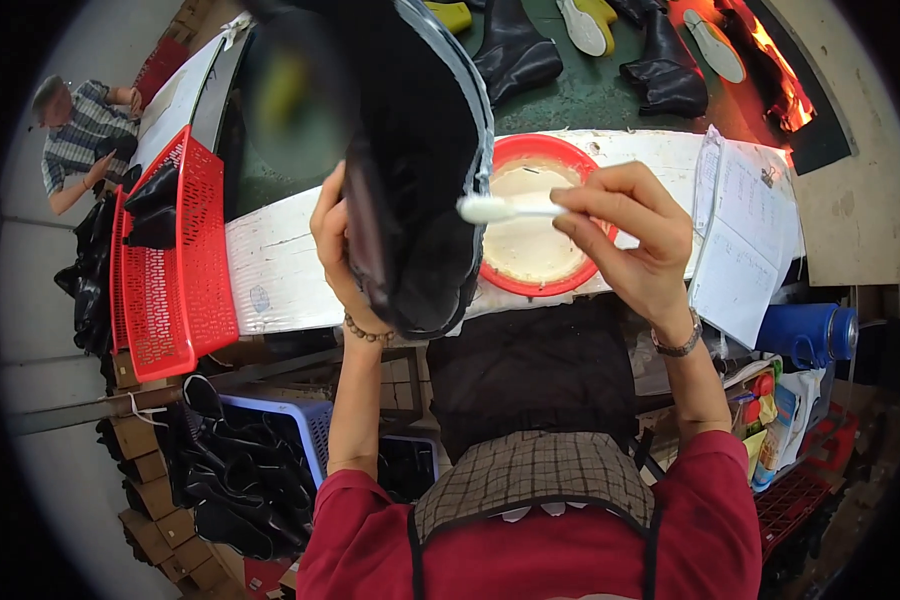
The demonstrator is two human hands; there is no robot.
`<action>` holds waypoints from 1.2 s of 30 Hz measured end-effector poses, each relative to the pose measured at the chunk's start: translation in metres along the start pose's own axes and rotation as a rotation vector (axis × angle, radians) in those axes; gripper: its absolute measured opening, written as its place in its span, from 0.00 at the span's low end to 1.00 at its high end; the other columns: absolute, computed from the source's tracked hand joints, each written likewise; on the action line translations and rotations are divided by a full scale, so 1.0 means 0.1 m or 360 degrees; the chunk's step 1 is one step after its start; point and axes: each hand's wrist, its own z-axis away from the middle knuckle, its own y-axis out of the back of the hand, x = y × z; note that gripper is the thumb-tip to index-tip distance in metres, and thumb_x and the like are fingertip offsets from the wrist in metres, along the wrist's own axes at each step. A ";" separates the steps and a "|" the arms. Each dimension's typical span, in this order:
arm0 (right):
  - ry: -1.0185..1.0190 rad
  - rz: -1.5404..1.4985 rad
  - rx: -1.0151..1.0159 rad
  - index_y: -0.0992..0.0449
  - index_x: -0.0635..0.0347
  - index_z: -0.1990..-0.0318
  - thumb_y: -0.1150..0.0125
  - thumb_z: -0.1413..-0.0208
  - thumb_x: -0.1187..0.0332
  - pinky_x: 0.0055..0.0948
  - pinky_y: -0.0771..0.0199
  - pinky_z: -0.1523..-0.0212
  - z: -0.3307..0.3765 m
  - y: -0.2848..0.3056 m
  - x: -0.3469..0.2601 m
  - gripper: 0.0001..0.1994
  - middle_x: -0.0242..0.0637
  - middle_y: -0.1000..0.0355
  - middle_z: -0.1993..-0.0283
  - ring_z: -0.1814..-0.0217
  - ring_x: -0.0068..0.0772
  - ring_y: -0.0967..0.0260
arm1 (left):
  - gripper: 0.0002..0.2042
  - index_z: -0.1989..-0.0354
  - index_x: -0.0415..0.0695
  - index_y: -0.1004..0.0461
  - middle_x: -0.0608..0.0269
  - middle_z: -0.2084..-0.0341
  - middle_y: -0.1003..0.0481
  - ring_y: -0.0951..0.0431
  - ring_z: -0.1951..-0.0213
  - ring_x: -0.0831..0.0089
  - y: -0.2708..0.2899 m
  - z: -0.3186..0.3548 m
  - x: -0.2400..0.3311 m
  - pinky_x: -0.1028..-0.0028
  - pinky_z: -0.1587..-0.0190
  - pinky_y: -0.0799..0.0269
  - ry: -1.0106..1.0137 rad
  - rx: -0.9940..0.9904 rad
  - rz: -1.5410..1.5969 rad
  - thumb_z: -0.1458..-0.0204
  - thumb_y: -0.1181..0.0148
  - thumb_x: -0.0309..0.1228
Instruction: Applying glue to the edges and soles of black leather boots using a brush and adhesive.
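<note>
- Presently the left hand (pixel 335 250) is wrapped around the back of a black boot upper (pixel 410 170), fingers hidden behind it, thumb side toward the camera; it holds the boot raised above the white workbench (pixel 270 265).
- Boot upper: long axis runs roughly from the lower centre of the view up toward the top, the near end rounded and low, just over the bench edge, the far end blurred close to the lens. A pale grey band follows its right edge.
- Right hand (pixel 635 240) is closed in a pinch on a white brush (pixel 505 208); thumb and forefinger grip the handle end.
- Brush: long axis nearly horizontal, head pointing left, its tip touching or just beside the boot's right edge; I cannot tell which.
- Red bowl (pixel 540 285) of cream-coloured paste sits on the bench directly under the brush, just right of the boot.
- Open notebook (pixel 745 240) lies at the bench's right end, hanging past the edge.
- Red plastic basket (pixel 175 260) stands tilted at the left end, black pieces in it.
- Blue crate (pixel 305 420) of black boot parts is below the bench, left.
- Another person (pixel 80 130) sits far left, well apart.
- More black boots (pixel 660 70) stand on the green surface beyond the bench.
</note>
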 end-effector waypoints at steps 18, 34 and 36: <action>-0.0340 -0.0407 -0.0148 0.15 0.63 0.58 0.26 0.50 0.78 0.21 0.30 0.72 0.18 -0.20 -0.56 0.10 0.34 0.26 0.66 0.71 0.22 0.29 | 0.19 0.48 0.44 0.30 0.41 0.38 0.33 0.28 0.40 0.51 -0.30 -0.11 -0.25 0.60 0.40 0.28 -0.0256 0.0392 -0.0394 0.47 0.31 0.25; -0.0472 0.0735 -0.0405 0.16 0.56 0.66 0.32 0.48 0.70 0.37 0.25 0.66 0.22 0.05 0.56 0.04 0.31 0.26 0.67 0.64 0.39 0.25 | 0.19 0.59 0.28 0.29 0.50 0.78 0.26 0.38 0.90 0.73 1.25 0.23 -0.12 0.76 0.87 0.45 0.2053 -0.0148 0.1389 0.65 0.50 0.12; -0.0554 0.0585 -0.0350 0.14 0.56 0.58 0.30 0.46 0.71 0.33 0.26 0.66 0.10 0.13 0.48 0.08 0.32 0.24 0.65 0.64 0.34 0.24 | 0.31 0.47 0.26 0.32 0.42 0.71 0.23 0.40 0.91 0.72 1.42 0.40 -0.31 0.76 0.89 0.46 0.2100 -0.0439 0.1528 0.69 0.51 0.11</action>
